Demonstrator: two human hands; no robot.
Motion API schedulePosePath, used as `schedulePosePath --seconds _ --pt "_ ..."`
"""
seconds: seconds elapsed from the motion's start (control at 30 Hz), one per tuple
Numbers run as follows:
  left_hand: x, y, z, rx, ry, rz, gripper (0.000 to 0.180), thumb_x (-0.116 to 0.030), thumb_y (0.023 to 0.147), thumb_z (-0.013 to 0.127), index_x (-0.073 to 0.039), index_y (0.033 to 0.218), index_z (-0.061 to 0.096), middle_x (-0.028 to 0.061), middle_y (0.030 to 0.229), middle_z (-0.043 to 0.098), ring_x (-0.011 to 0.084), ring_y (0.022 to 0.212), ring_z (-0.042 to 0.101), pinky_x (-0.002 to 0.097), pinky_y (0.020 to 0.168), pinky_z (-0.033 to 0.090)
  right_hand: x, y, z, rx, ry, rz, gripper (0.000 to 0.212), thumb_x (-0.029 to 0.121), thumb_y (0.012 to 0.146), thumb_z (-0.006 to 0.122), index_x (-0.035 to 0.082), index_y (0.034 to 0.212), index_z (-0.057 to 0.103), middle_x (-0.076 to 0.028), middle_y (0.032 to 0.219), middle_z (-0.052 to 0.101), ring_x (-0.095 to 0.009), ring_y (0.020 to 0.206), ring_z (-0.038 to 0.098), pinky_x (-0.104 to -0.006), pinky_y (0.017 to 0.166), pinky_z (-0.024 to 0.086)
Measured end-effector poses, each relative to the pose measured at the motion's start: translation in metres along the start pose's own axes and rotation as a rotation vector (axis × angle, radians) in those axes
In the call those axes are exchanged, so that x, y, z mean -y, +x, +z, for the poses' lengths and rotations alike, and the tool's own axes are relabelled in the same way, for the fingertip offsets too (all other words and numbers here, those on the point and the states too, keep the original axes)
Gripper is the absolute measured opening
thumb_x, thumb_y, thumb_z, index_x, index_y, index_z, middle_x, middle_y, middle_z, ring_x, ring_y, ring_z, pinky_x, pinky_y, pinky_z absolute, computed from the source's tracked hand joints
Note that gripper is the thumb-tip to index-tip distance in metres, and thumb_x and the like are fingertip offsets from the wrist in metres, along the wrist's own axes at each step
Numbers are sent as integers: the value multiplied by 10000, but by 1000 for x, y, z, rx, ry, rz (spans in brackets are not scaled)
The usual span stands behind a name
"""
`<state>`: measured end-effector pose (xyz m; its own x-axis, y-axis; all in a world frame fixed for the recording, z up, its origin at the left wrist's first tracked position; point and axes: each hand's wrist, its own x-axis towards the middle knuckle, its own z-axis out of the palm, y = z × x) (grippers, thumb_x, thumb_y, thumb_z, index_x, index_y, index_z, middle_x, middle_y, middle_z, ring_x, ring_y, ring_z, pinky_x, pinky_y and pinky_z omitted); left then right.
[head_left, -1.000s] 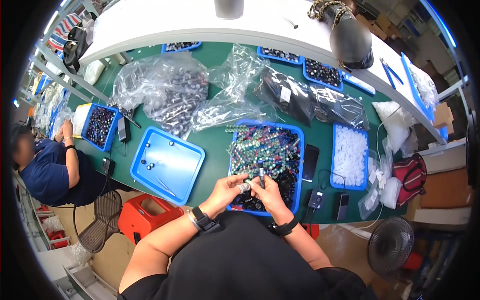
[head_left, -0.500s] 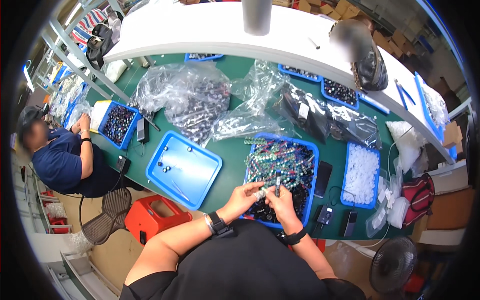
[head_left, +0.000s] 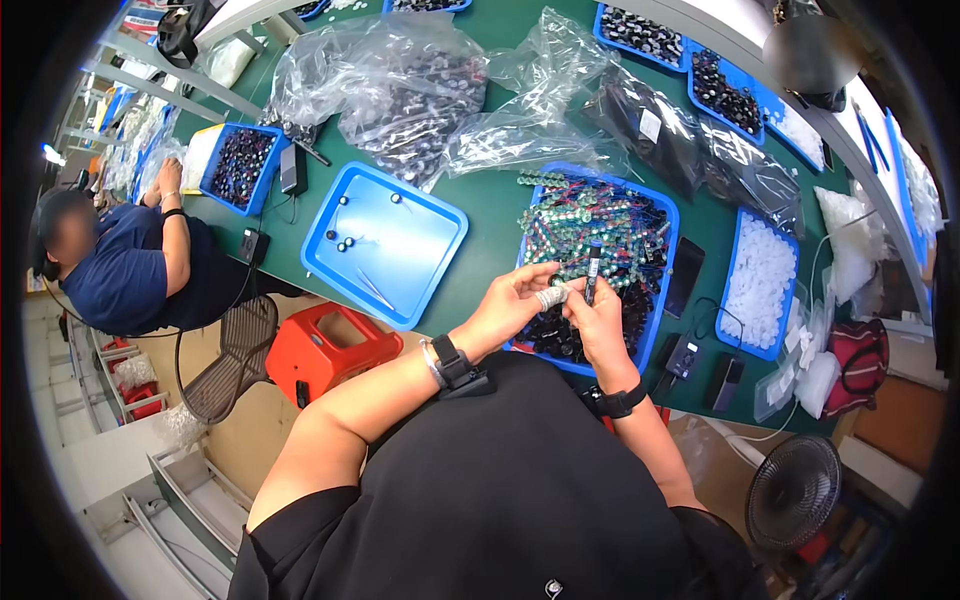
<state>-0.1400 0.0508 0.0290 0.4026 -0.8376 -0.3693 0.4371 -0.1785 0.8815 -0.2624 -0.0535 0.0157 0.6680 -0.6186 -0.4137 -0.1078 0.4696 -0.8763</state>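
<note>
My right hand (head_left: 601, 322) is closed round a dark marker pen (head_left: 594, 264), which stands upright out of its fingers. My left hand (head_left: 507, 306) is pinched against the right fingertips, and white wrapping (head_left: 550, 297) shows on a finger. Anything small between the fingertips is too small to make out. Both hands are over the near part of a blue tray (head_left: 661, 318). In it, strings of green, red and clear beads (head_left: 590, 222) lie above a heap of black pieces (head_left: 552, 332).
Left of my hands is a blue tray (head_left: 420, 265) with a few dark beads and thin strands. Rightward lie a black phone (head_left: 685, 277) and a tray of white pieces (head_left: 762, 280). Clear plastic bags (head_left: 400, 100) spread behind. A co-worker (head_left: 130, 265) sits at far left; a red stool (head_left: 330, 350) stands nearby.
The view has shifted, so the table and trays sit higher in the picture. My hands remain together over the tray, with the marker pen still in the right one.
</note>
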Motion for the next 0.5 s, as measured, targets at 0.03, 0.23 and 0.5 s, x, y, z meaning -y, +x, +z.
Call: schedulePosePath --seconds 0.03,0.23,0.5 --pt "1 1 -1 -30 -4 3 359 -6 879 594 45 1229 536 80 1050 623 122 942 586 255 853 473 -1 0 2 -28 -108 -38 92 49 866 617 17 923 552 -7 698 583 -58 575 533 -194 510 407" --pt "10 6 -13 -14 -65 -134 190 -61 883 618 46 1038 594 83 951 644 126 844 601 257 766 494 -6 -2 1 96 -104 79 98 27 875 590 0 966 564 -34 755 625 -55 590 543 -196 478 402" --pt "-2 -3 -20 -208 856 486 204 -5 833 596 -11 1037 584 165 909 633 294 837 648 339 713 502 -1 -2 25 55 -15 164 59 45 880 585 -1 917 589 -46 722 606 -36 519 468 -161 435 327"
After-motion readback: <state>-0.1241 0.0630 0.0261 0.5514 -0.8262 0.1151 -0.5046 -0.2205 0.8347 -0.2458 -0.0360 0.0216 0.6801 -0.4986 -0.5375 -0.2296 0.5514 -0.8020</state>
